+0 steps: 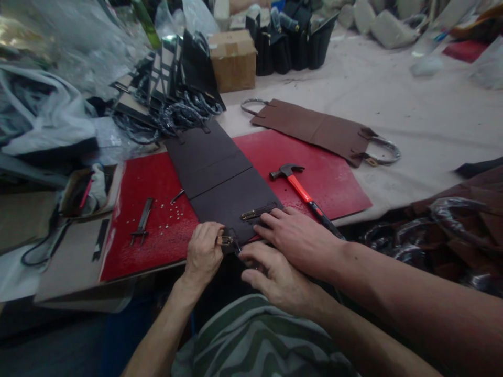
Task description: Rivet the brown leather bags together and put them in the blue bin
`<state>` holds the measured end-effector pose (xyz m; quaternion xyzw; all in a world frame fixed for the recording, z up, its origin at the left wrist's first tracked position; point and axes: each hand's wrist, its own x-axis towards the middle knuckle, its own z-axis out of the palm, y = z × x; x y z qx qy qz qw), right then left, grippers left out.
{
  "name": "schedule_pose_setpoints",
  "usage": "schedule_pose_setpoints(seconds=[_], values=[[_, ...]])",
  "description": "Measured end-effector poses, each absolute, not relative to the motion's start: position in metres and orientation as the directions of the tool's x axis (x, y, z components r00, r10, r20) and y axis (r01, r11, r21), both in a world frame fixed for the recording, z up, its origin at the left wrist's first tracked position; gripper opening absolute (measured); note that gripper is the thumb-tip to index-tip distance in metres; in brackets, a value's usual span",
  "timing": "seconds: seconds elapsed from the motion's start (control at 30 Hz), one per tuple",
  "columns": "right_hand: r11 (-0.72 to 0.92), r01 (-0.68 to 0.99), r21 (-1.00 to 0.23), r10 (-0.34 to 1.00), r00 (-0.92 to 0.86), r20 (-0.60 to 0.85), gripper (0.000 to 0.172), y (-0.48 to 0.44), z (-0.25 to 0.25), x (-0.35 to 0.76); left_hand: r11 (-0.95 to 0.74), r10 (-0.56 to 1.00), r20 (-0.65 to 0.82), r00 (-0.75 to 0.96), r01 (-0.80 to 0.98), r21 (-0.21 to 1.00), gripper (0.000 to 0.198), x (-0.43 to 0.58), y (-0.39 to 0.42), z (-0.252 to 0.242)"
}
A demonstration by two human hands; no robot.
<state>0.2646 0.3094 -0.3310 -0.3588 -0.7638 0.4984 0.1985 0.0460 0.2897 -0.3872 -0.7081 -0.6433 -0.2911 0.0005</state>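
Note:
A dark brown leather panel (220,183) lies across the red board, its near end at the board's front edge. My left hand (204,251) is closed on a dark strap with a gold buckle (225,240) at that near end. Just right of the buckle, my right hand (275,275) has its fingers curled; what they grip is mostly hidden. Another person's hand (301,233) reaches in from the right and lies flat on the panel. Beside those fingers a second strap with a gold buckle (251,213) lies on the leather.
On the red board (129,220) are a claw hammer (301,188), a pronged metal tool (142,222) and small scattered bits. A brown panel with handles (314,128) lies behind. Wrapped handles and dark panels (168,99) pile up back left, near a cardboard box (232,60).

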Motion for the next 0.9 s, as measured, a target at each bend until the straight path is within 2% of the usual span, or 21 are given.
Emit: schedule_pose_setpoints(seconds=[0.13,0.3,0.43,0.57,0.67,0.73,0.9], values=[[0.398,0.447,-0.801,0.860,-0.486,0.157,0.031,0.315,-0.348,0.257,-0.279,0.908,0.398,0.132,0.898,0.340,0.021,0.036,0.287,-0.386],[0.531,0.501,-0.684,0.839,-0.422,0.343,0.031,0.327,-0.358,0.251,-0.356,0.890,0.404,0.209,0.874,0.330,0.028,0.018,0.280,-0.390],[0.512,0.637,-0.576,0.856,-0.430,0.287,0.034,0.359,-0.350,0.258,-0.285,0.884,0.455,0.106,0.894,0.346,0.029,-0.001,0.271,-0.392],[0.592,0.691,-0.414,0.799,-0.570,0.191,0.039,0.385,-0.338,0.261,-0.237,0.889,0.457,0.030,0.884,0.403,0.024,-0.009,0.263,-0.391],[0.683,0.618,-0.389,0.700,-0.705,0.110,0.034,0.387,-0.338,0.253,-0.212,0.898,0.440,-0.020,0.855,0.473,0.022,-0.006,0.258,-0.391],[0.696,0.598,-0.399,0.675,-0.734,0.076,0.031,0.386,-0.345,0.246,-0.218,0.893,0.448,-0.034,0.839,0.498,0.021,-0.004,0.256,-0.392],[0.724,0.582,-0.372,0.656,-0.747,0.109,0.027,0.392,-0.367,0.238,-0.221,0.847,0.526,-0.079,0.847,0.483,0.032,0.003,0.249,-0.399]])
